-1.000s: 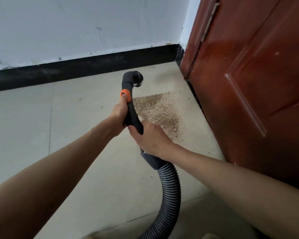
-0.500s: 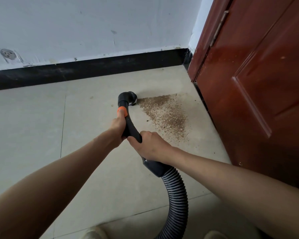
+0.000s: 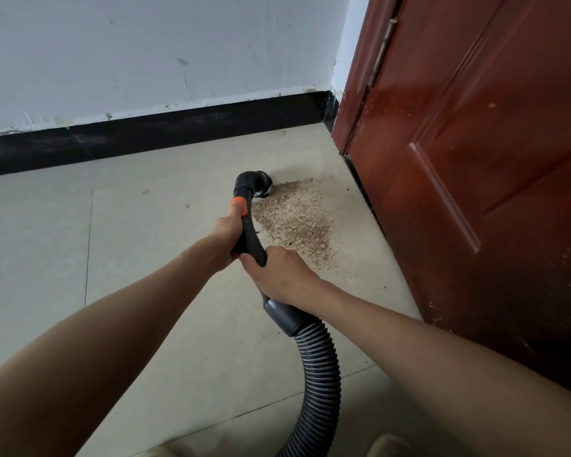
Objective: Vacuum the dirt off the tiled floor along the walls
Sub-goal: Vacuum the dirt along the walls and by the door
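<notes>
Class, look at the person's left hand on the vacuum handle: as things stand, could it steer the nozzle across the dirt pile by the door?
Probably yes. The left hand has its grip on the vacuum handle just below the nozzle, which already sits at the dirt pile's near corner. Bare tile lies between them; only the door bounds the far side.

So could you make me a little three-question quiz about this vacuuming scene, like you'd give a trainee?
1. True or false: both hands grip the vacuum handle.
2. The dirt pile lies nearest to: A) the red door B) the black skirting C) the corrugated hose.
3. Which hand sits nearer the orange button?

Key: 1 true; 2 A; 3 the left hand, with the right hand lower down.
</notes>
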{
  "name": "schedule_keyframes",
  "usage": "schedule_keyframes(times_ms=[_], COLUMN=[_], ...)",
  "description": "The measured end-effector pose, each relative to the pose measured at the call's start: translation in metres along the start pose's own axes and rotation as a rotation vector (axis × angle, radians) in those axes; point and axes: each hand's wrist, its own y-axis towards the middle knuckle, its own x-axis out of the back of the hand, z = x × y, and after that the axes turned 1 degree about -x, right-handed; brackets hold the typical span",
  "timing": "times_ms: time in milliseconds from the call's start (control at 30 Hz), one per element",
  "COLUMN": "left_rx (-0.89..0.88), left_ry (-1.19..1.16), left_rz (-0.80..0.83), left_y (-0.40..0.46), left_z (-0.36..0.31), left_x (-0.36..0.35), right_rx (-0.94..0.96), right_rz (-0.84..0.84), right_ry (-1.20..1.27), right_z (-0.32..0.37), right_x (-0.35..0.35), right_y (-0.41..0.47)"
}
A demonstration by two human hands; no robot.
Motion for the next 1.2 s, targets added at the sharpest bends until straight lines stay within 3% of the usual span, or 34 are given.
schedule_keyframes(times_ms=[733,1200], left_rx=[-0.138,-0.139], left_ry=[0.359,0.444], left_rz=[0.165,0.234], left_y=[0.025,0.004], left_z=[-0.02,-0.005], left_x=[-0.107,-0.128], right_rx=[-0.122,-0.227], right_rz=[-0.243,-0.271], right_ry=[0.344,0.299], right_z=[-0.063,-0.077], right_x=[0.037,0.036], right_y=[0.003,-0.027])
